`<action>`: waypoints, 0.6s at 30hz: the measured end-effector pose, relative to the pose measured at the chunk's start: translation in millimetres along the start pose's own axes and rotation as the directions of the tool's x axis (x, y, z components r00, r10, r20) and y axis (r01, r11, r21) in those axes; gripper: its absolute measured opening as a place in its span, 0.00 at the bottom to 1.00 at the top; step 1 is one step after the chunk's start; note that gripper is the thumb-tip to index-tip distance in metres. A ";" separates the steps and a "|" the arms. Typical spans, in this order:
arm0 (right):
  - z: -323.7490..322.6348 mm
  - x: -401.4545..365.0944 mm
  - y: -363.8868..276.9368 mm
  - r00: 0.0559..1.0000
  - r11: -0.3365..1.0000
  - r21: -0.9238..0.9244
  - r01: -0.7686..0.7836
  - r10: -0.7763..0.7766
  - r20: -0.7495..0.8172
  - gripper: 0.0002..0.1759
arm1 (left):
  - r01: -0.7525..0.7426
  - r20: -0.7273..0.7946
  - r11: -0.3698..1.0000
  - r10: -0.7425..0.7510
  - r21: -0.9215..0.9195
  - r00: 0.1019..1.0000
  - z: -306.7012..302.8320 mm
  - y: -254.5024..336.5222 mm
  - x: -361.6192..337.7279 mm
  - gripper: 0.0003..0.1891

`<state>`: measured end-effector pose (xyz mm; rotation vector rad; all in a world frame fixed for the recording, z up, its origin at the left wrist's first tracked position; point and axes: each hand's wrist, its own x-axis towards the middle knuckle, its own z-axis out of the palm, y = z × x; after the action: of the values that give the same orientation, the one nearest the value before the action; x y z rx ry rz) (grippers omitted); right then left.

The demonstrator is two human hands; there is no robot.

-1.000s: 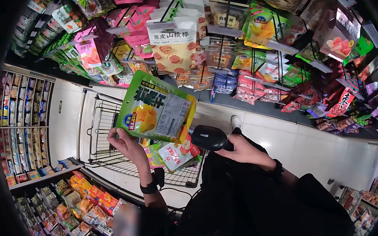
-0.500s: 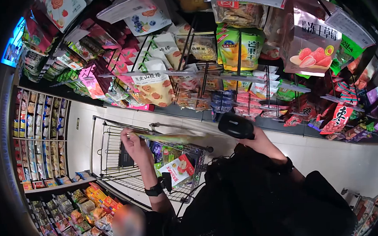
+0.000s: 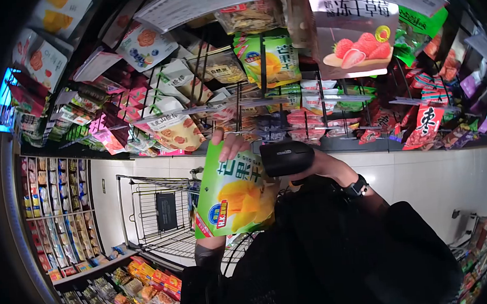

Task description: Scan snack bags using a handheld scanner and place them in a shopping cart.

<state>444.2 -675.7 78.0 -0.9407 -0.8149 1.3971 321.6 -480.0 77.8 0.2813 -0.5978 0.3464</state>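
A green and yellow bag [image 3: 238, 197] with pictures of mango hangs in front of my body, its printed face toward the camera. My left hand [image 3: 230, 146] holds it by the upper edge, with the fingers over the front; the forearm passes behind the bag. My right hand [image 3: 312, 170] is wrapped round a black handheld device [image 3: 287, 158], whose broad head points left and lies just beside the bag's upper right corner. A black watch [image 3: 357, 187] is on my right wrist.
A wire shopping cart [image 3: 140, 215] stands behind the bag on the pale floor [image 3: 386, 178]. Hanging snack bags, among them a strawberry bag [image 3: 354, 37], fill the rack ahead. Packaged snacks [image 3: 135, 292] lie on a display at lower left; more shelves [image 3: 61, 204] rise at left.
My left hand has moved right with the bag, which was edge-on and now shows its front, covering part of the cart. My right hand and the device have shifted slightly left.
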 end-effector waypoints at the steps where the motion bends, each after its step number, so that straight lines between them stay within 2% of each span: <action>1: -1.9 -1.9 3.6 1.000 1.000 0.008 -0.006 0.006 0.008 0.40 | 0.032 -0.005 0.999 -0.032 -0.029 0.999 -1.9 -7.5 2.6 0.09; 2: -4.7 -1.9 9.3 1.000 1.000 0.015 -0.010 0.010 0.019 0.39 | 0.054 -0.054 0.994 -0.059 -0.093 0.997 -1.9 -12.5 4.5 0.09; 5: -1.0 -7.8 7.0 0.998 0.996 0.064 -0.055 0.057 -0.031 0.38 | 0.117 -0.305 0.990 -0.135 -0.078 0.943 -0.3 -18.6 8.4 0.07; 6: 0.7 -10.8 4.6 0.997 0.994 0.095 -0.045 0.051 -0.063 0.37 | 0.213 -0.110 0.977 -0.210 0.012 0.971 -13.9 -16.2 14.8 0.10; 7: 1.7 -13.9 3.5 0.994 0.992 0.124 -0.034 0.046 -0.096 0.37 | 0.268 -0.358 0.959 -0.218 0.096 0.908 -14.6 -13.6 8.6 0.13; 8: 1.8 -17.8 4.8 0.989 0.983 0.182 -0.009 0.035 -0.140 0.36 | 0.337 -0.582 0.927 -0.184 0.166 0.792 3.1 -14.1 6.1 0.16; 9: 1.4 -22.8 8.1 0.983 0.971 0.237 0.018 0.027 -0.183 0.35 | 0.416 -0.766 0.883 -0.112 0.215 0.633 23.4 -14.2 5.8 0.20; 10: -0.5 -27.2 11.5 0.974 0.956 0.290 0.047 0.020 -0.224 0.35 | 0.535 -0.755 0.793 -0.154 0.290 0.637 47.9 -13.4 13.8 0.30; 12: -11.2 -36.1 21.9 0.945 0.940 0.322 0.110 0.001 -0.326 0.33 | 0.542 -0.821 0.831 -0.222 0.123 0.526 20.2 7.9 -28.9 0.36; 13: -17.9 -40.1 27.2 0.926 0.931 0.336 0.141 -0.004 -0.377 0.32 | 0.543 -0.824 0.833 -0.232 0.106 0.516 27.5 7.6 -30.5 0.37; 16: -32.2 -42.8 31.9 0.890 0.955 0.271 0.121 0.017 -0.455 0.26 | 0.439 -0.842 0.873 -0.063 0.214 0.536 3.1 -2.5 -55.7 0.39; 18: -37.5 -40.4 33.8 0.868 0.954 0.275 0.116 0.038 -0.495 0.23 | 0.201 -0.551 0.975 -0.221 -0.098 0.805 -49.0 0.6 -96.8 0.38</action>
<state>462.3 -719.9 34.3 -0.9786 -0.2226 1.1247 271.0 -484.8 -18.1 0.1949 0.0139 0.1850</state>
